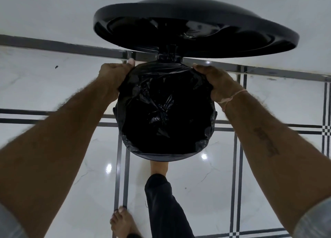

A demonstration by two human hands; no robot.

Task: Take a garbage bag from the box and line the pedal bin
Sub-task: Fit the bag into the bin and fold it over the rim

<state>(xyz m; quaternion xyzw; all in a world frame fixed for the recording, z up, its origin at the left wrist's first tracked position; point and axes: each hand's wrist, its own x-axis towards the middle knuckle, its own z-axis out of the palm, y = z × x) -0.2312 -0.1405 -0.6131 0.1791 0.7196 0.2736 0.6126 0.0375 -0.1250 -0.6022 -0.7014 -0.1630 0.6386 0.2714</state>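
A round black pedal bin (164, 157) stands on the floor below me, its glossy black lid (195, 26) raised and tilted back. A black garbage bag (166, 109) hangs inside the bin, and its edge is folded over the rim all round. My left hand (114, 76) grips the bag's edge at the rim's far left. My right hand (216, 82) grips the bag's edge at the rim's far right. The box is not in view.
My right foot (159, 166) reaches under the bin's near side, the leg in a dark trouser. My bare left foot (121, 220) stands on the white tiled floor (53, 87) with dark stripes. A white wall (53, 14) rises behind the bin.
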